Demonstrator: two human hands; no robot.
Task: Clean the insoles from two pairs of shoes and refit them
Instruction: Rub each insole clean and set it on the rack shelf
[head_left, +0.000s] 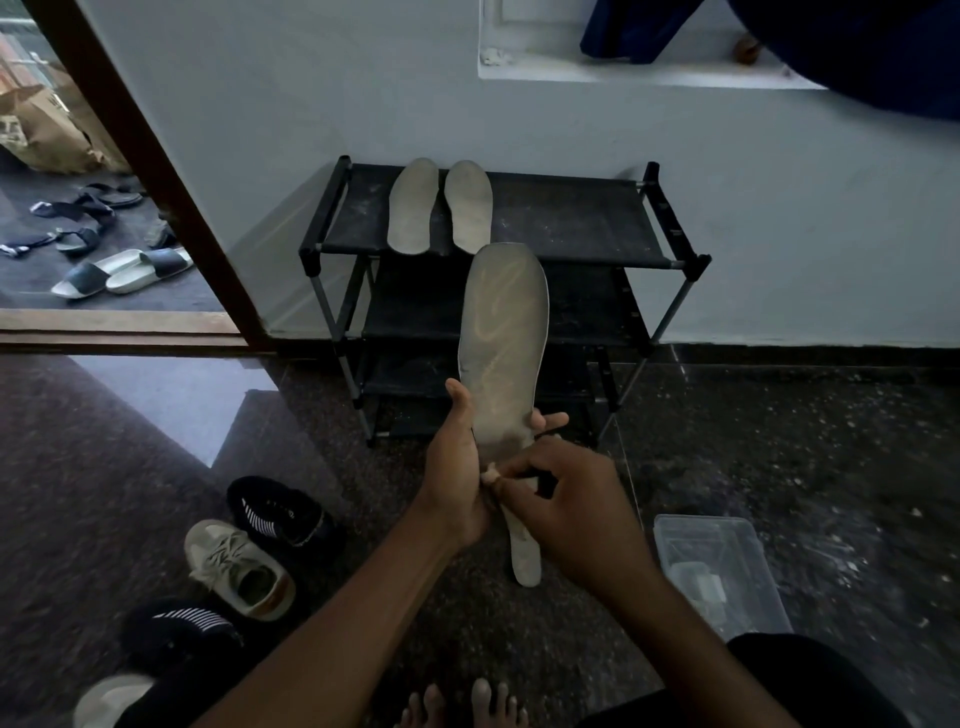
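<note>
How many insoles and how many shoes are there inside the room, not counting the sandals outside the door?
insoles: 4
shoes: 4
Total: 8

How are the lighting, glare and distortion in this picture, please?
Head view: the room is dim, daylight entering through the doorway; the polished floor carries a pale reflection; the wide lens slants the door frame; the insole in the left hand reads clearly, but the pale wad pinched by the right hand is too soft to identify.
</note>
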